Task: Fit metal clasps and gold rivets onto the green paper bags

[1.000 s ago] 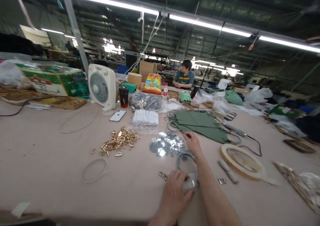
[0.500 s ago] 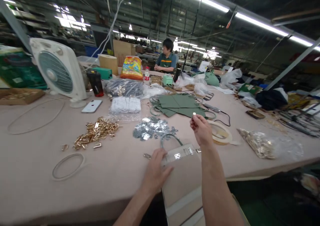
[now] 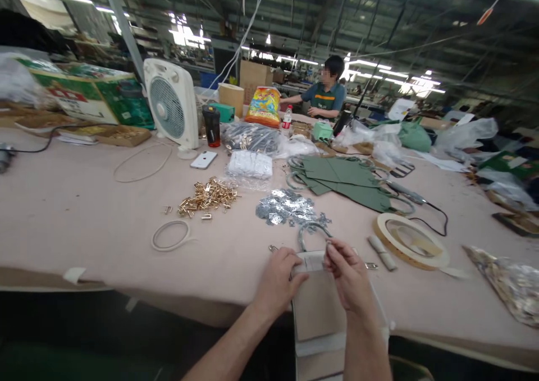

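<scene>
A beige bag panel [image 3: 320, 305] with a green handle loop [image 3: 310, 229] hangs partly over the table's front edge. My left hand [image 3: 278, 280] grips its upper left edge, thumb over the surface. My right hand [image 3: 346, 271] is closed in a pinch over the top strip. A small metal plate [image 3: 329, 243] shows barely at its fingertips. Gold buckle ends, one a clasp [image 3: 371, 266], stick out at both sides of the panel. Beyond it lies a pile of flat silver metal plates [image 3: 288, 207].
Gold U-shaped fittings [image 3: 210, 196] and a thin tape ring [image 3: 170, 236] lie left. Green panels [image 3: 345, 179], a tape roll [image 3: 381, 232] and a bagged heap of fittings [image 3: 509, 285] lie right. A fan [image 3: 170, 103], phone [image 3: 204, 160] and seated person [image 3: 326, 97] are farther back.
My right hand has come down from above the table to the panel's top strip with the small metal plate. My left hand stays at the panel edge. The view has swung left.
</scene>
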Demonstrator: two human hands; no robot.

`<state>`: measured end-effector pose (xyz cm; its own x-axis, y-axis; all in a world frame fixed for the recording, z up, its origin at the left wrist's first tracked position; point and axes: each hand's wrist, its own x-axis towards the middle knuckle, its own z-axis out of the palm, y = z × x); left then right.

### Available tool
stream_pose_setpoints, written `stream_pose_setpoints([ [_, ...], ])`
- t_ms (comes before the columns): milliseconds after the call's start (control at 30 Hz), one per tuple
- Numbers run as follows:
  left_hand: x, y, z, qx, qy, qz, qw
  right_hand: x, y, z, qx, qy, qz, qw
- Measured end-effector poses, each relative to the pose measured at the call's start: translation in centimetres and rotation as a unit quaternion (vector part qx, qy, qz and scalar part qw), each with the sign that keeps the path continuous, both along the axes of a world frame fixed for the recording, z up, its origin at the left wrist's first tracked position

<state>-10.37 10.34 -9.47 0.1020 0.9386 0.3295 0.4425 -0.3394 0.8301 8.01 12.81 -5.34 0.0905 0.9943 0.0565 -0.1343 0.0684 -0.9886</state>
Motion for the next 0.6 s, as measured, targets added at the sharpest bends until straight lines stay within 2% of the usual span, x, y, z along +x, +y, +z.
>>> stream_pose_setpoints([
  [100,0.0,-0.2,0.1,0.025,0.024,-0.010,0.999,-1.4,-0.4,-1.8,-0.004,-0.095,0.003,0.995],
  [233,0.2,-0.3,0.4,0.033,0.039,-0.012,0.999,-2.0,-0.9,-2.6,0.016,-0.180,-0.002,0.984],
  [400,0.4,0.0,0.6,0.039,0.035,-0.018,0.998,-2.0,-1.1,-2.8,0.041,-0.206,-0.006,0.978],
  [600,0.5,0.0,0.0,0.032,0.012,-0.018,0.999,-2.2,-1.0,-3.1,0.060,-0.226,-0.008,0.972],
])
